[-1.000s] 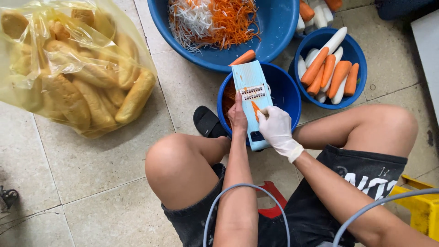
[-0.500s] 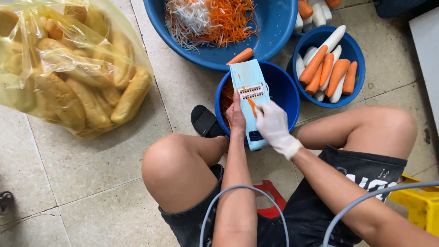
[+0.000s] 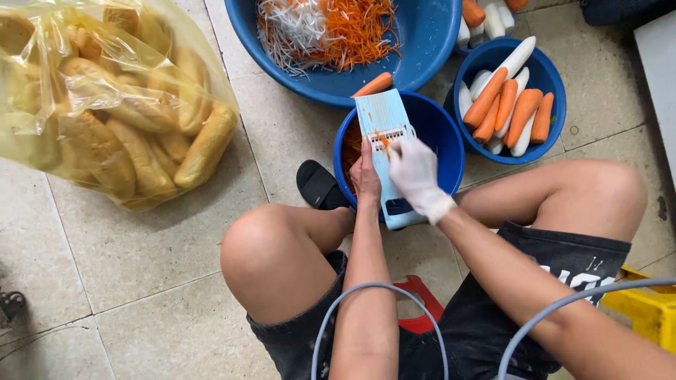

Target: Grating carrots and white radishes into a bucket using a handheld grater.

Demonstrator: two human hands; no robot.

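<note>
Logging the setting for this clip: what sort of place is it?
Probably an informal food-prep spot on a tiled floor: big blue basin of shredded vegetables, slicer over a bowl, bag of bread rolls.

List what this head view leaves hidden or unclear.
- Carrot piece: almost wholly covered by the gloved right hand on the slicer.
- Bowl contents: blocked by slicer and left hand.
- Big basin: cut off by the top edge.
- Yellow object: cut off at the right edge.
</note>
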